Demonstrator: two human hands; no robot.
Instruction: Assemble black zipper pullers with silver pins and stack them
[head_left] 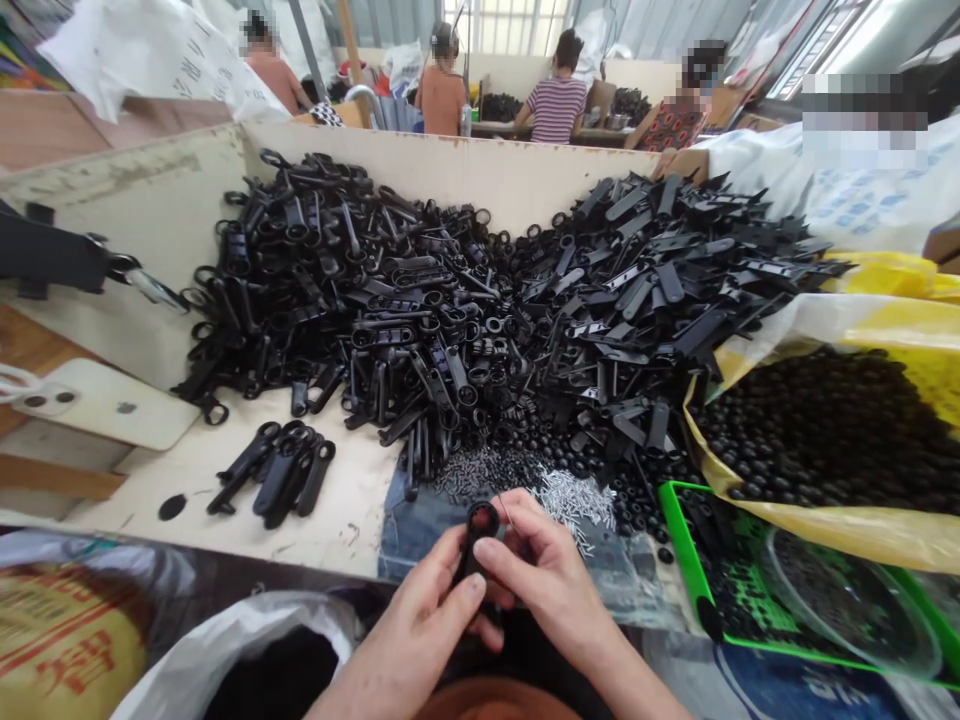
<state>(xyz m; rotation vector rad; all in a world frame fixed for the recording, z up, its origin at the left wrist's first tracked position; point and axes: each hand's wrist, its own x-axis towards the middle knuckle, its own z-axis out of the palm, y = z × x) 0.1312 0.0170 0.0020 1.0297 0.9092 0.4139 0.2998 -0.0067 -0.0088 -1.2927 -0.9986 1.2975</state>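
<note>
Both my hands meet at the table's near edge around one black plastic piece [481,530] with a round ring at its top. My left hand [427,615] grips it from the left, thumb laid along its side. My right hand [544,570] pinches it from the right with fingers curled. Just beyond them lie a small heap of short silver pins [574,497] and tiny black springs [480,470]. Behind that rises a big pile of black plastic parts [465,300]. A few finished-looking black pieces [281,475] lie together to the left.
A yellow bag of black round beads [825,430] and a green tray [679,520] stand at right. A white phone [112,405] lies at left. A white bag with black contents [277,660] sits below. Several people work at tables in the background.
</note>
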